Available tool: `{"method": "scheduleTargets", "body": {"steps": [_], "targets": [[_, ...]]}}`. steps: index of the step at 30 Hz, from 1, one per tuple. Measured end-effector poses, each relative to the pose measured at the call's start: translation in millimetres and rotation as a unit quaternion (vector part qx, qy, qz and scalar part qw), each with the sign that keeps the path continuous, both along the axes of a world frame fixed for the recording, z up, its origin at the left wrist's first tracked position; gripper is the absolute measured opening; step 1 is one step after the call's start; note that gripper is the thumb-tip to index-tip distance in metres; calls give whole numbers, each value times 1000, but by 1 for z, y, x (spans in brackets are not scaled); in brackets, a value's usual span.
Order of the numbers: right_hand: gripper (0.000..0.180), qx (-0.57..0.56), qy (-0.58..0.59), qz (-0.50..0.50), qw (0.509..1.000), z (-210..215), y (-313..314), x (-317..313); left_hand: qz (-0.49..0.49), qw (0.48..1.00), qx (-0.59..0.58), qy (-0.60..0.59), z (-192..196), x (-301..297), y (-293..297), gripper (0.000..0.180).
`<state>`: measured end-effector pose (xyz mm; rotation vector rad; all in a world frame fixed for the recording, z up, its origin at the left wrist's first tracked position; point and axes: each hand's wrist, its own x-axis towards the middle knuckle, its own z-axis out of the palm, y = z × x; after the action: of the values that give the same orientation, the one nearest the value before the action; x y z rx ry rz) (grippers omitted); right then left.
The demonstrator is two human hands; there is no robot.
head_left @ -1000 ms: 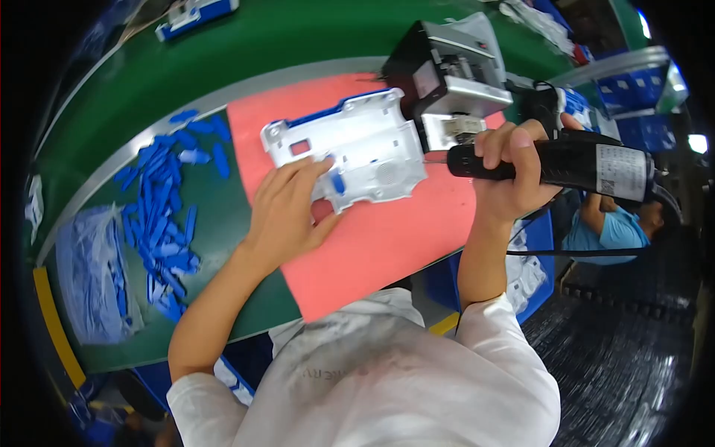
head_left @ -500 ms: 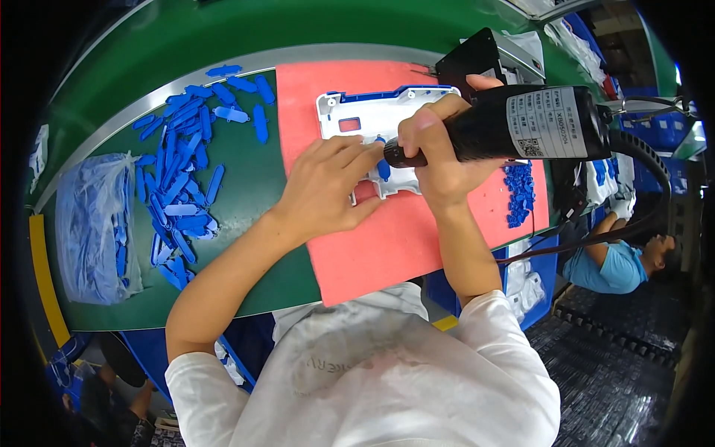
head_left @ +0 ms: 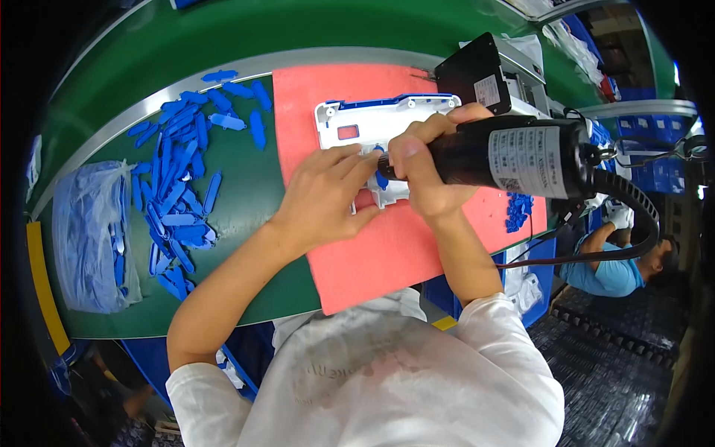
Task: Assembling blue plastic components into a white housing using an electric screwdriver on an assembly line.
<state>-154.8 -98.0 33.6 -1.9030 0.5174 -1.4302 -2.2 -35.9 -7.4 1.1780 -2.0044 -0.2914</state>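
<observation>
A white plastic housing [head_left: 406, 112] with blue edging lies with its inner side up. My left hand [head_left: 319, 186] grips its near left part, fingers curled over it and thumb at the near edge. My right hand [head_left: 428, 167] is wrapped round a black electric screwdriver [head_left: 465, 156], held almost level. The screwdriver's nose end is at a blue strip [head_left: 382, 176] in the housing, right by my left fingertips; the tip of the bit is hidden. Part of the housing's right side is hidden behind my right hand.
The housing rests on a pink mat [head_left: 387, 261]. To the left lie a pile of blue strips [head_left: 175, 186] and a clear plastic bag [head_left: 89, 238] of more strips. Small blue parts [head_left: 519, 211] sit at the mat's right. A black device [head_left: 473, 74] stands behind; a person [head_left: 607, 261] works at right.
The screwdriver's rear end has swung down and to the left in the picture, and its nose has shifted slightly. My left hand stays on the housing.
</observation>
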Motion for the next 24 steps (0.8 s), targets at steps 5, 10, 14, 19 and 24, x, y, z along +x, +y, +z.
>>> {"method": "scheduleTargets", "body": {"steps": [5,10,14,19,24], "targets": [[42,-24,99,-19,995,12,13,0,3,1000,15,2,3,0,2,52],[59,40,-139,-55,988,7,5,0,-6,999,40,-29,6,-3,7,51],[56,-68,-288,-83,952,61,-2,-71,-6,998,-29,-52,4,-3,4,46],[54,-78,-233,-225,943,72,-22,-117,8,994,-31,-102,7,-3,8,43],[47,-80,-202,-218,951,61,-34,-126,11,994,-34,-107,7,-8,7,43]]}}
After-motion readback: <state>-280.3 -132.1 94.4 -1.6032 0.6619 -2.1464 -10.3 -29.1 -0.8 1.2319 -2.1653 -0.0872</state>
